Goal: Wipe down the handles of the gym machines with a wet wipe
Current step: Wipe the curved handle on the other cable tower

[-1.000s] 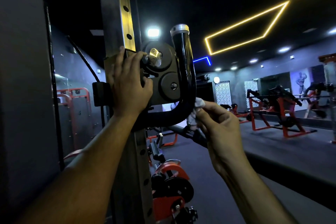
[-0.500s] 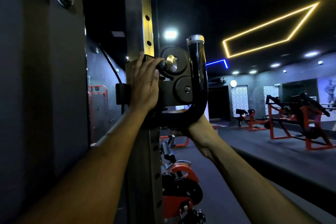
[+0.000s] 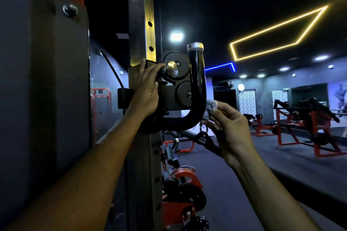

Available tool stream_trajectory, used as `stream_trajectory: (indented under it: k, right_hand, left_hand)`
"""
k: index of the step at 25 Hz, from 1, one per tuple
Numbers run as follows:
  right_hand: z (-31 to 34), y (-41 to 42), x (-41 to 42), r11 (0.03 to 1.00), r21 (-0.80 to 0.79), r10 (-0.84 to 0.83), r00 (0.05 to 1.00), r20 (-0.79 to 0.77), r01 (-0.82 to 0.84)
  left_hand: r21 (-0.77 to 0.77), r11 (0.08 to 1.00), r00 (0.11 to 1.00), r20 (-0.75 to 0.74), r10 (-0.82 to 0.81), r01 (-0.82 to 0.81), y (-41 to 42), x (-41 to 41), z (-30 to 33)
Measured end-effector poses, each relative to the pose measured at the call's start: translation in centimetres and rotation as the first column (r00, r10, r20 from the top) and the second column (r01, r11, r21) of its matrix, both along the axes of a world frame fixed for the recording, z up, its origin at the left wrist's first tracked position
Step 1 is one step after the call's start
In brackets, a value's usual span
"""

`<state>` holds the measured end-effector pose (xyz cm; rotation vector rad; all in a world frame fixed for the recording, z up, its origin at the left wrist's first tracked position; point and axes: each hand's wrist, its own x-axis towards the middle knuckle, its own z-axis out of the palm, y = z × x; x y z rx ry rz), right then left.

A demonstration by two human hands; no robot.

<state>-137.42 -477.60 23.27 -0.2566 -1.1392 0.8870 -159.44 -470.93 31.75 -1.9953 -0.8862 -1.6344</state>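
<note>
A glossy black J-shaped handle point(image 3: 197, 80) with a silver end cap stands off a pulley carriage on the machine's upright post point(image 3: 143, 24). My right hand point(image 3: 231, 129) pinches a white wet wipe point(image 3: 210, 108) and presses it against the outer side of the handle's lower bend. My left hand point(image 3: 145, 88) lies with straight fingers on the carriage bracket, its fingertips by the brass adjustment knob point(image 3: 171, 67).
A dark padded panel point(image 3: 47, 80) fills the left. Below the carriage hang red and black pulley parts point(image 3: 180, 189). A carabiner and strap point(image 3: 203, 131) dangle under the handle. Red-framed machines point(image 3: 308, 124) stand at the right across the dark floor.
Half a second ago my right hand was tucked under and behind the handle's bend; now it is out on the right side, the wipe visible against the outer curve. My left hand stays put.
</note>
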Motion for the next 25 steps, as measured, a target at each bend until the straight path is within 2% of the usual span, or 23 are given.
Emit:
stream_trajectory:
  k: [1,3,4,9,11,13,16,17,19,22,25]
  right_hand:
    - [0.0,-0.2,0.0,0.986,0.07,-0.15,0.989,0.016,0.148]
    - [-0.6,-0.5,-0.4,0.9,0.223,-0.399,0.915,0.067,0.376]
    - [-1.3,-0.6,-0.6,0.864,0.274,-0.46,0.883,0.091,0.422]
    - [-2.8,-0.9,0.1,0.811,0.367,-0.548,0.811,0.205,0.456]
    - [-2.1,-1.3,0.6,0.702,0.469,-0.674,0.711,0.197,0.536]
    - [-1.1,-2.0,0.8,0.538,0.592,-0.808,0.568,0.159,0.6]
    - [-0.3,-2.6,0.9,0.261,0.807,-0.95,0.289,0.117,0.53]
    - [-0.3,-2.6,1.0,0.196,0.853,-0.974,0.198,0.111,0.484]
    - [-0.3,-2.8,1.4,0.107,0.911,-0.993,0.089,0.078,0.398]
    - [0.6,-3.8,1.0,0.081,0.959,-0.996,-0.003,0.085,0.271]
    - [1.0,-4.8,0.8,0.076,0.993,-0.974,-0.204,0.094,0.095]
  left_hand:
    - [-0.005,1.0,1.0,0.018,-0.006,0.006,-0.1,0.1,0.0]
    - [-0.023,1.0,0.998,0.054,-0.01,0.012,-0.5,0.3,0.1]
    - [-0.024,1.0,0.998,0.067,-0.013,0.015,-0.7,0.3,0.1]
    - [0.03,0.998,0.998,0.039,-0.048,0.047,-0.3,0.2,-0.2]
    - [0.071,0.996,0.997,0.055,-0.063,0.059,0.0,0.2,-1.8]
    - [0.171,0.982,0.972,0.205,-0.115,0.08,0.1,0.5,-5.3]
    - [0.248,0.968,0.876,0.462,-0.137,0.021,0.4,1.0,-13.2]
    - [0.22,0.975,0.861,0.494,-0.119,0.009,0.5,1.0,-15.4]
    - [0.063,0.998,0.843,0.534,-0.06,0.031,1.7,0.7,-18.2]
    - [-0.206,0.967,0.753,0.658,0.022,0.152,2.1,0.3,-18.5]
    - [-0.278,0.929,0.697,0.716,0.032,0.243,0.9,1.0,-18.3]
